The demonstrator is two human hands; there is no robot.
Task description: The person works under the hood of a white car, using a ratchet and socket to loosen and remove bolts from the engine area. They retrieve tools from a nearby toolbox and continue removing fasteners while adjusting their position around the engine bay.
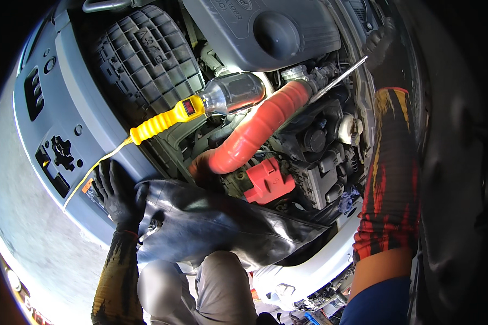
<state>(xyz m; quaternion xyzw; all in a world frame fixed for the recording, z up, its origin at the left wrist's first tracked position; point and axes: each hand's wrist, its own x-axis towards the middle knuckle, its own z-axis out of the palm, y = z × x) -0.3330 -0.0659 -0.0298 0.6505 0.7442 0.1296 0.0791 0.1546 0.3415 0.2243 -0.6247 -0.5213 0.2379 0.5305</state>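
My black-gloved left hand (114,189) rests open with fingers spread on the grey front panel (84,119), beside a yellow cord (92,168). My right hand (379,49), also gloved, has curled fingers at the upper end of a long metal rod (339,78); I cannot make out what they grip. The rod angles down to the clamp area of a red ribbed hose (255,124). A yellow-handled caged work lamp (165,119) lies across the engine bay, its head against that hose.
A plastic engine cover (314,27) is at the top, a red cover (268,181) below the hose. A black protective sheet (228,227) drapes over the near edge by a white body panel (303,273). A person's grey-clad knee (222,281) shows at the bottom.
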